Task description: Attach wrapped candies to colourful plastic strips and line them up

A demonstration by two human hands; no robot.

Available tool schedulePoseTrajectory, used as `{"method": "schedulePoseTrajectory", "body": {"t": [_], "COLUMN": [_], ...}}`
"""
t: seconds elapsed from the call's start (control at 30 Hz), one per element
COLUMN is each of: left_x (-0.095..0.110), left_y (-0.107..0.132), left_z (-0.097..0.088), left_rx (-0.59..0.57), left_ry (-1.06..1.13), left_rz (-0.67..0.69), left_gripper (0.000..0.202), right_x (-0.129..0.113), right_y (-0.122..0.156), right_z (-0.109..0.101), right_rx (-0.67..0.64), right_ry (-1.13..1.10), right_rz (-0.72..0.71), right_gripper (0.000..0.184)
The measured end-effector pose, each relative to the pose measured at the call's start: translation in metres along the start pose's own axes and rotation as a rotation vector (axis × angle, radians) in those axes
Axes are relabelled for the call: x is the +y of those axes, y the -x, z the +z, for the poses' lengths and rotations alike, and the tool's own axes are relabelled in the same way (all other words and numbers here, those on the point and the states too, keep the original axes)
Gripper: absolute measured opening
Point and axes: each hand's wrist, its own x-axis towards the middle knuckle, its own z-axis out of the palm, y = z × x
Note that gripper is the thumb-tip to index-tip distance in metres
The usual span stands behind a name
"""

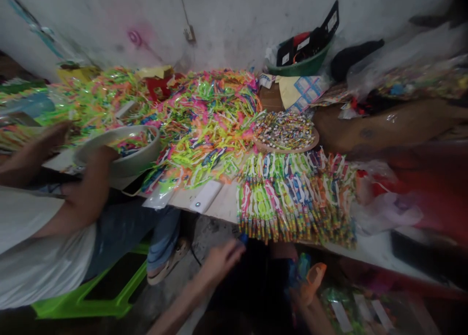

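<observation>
My left hand (221, 261) reaches up from the bottom edge to just under the table's front edge. Its fingers are pressed together round a small blue piece (243, 238). Right above it lies a flat stack of colourful toy packets (296, 198). My right hand (305, 296) is low and dark beneath the table, next to an orange plastic piece (315, 274). Blur hides its fingers.
A co-worker in a white shirt (40, 247) sits at left on a green stool (91, 296), with a hand (100, 159) at a white bowl (124, 167). A heap of neon packets (204, 120), a round tray (285, 147) of small pieces and a green basin (303, 67) cover the table.
</observation>
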Motion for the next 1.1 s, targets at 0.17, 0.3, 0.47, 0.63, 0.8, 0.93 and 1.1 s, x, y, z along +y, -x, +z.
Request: {"method": "schedulePoseTrajectory", "body": {"t": [0.17,0.3,0.47,0.63,0.8,0.93,1.1], "left_x": [-0.055,-0.064,-0.023,0.056,0.097,0.089,0.077], "left_y": [-0.071,-0.123,-0.114,-0.06,-0.047,-0.053,-0.044], "left_z": [-0.046,-0.048,-0.046,-0.011,0.024,0.033,0.037], "left_rx": [0.187,0.23,0.318,0.142,0.23,0.287,0.159], "left_ry": [-0.079,-0.132,-0.123,0.609,0.993,1.288,1.7], "left_rz": [-0.518,-0.597,-0.589,-0.337,-0.462,-0.619,-0.804], "left_gripper": [0.039,0.047,0.061,0.077,0.095,0.082,0.051], "right_x": [-0.014,-0.033,-0.046,-0.071,-0.101,-0.107,-0.11], "right_y": [-0.002,0.001,-0.005,-0.004,0.007,0.015,0.026], "right_z": [0.006,0.014,0.023,0.038,0.056,0.062,0.064], "right_rx": [-0.041,-0.116,-0.144,-0.04,-0.08,0.025,0.017], "right_ry": [0.036,0.16,0.281,0.655,0.903,0.903,0.891], "right_rz": [-0.106,-0.219,-0.297,-0.243,-0.216,-0.204,-0.154], "right_gripper": [0.048,0.052,0.046,0.033,0.036,0.049,0.057]}}
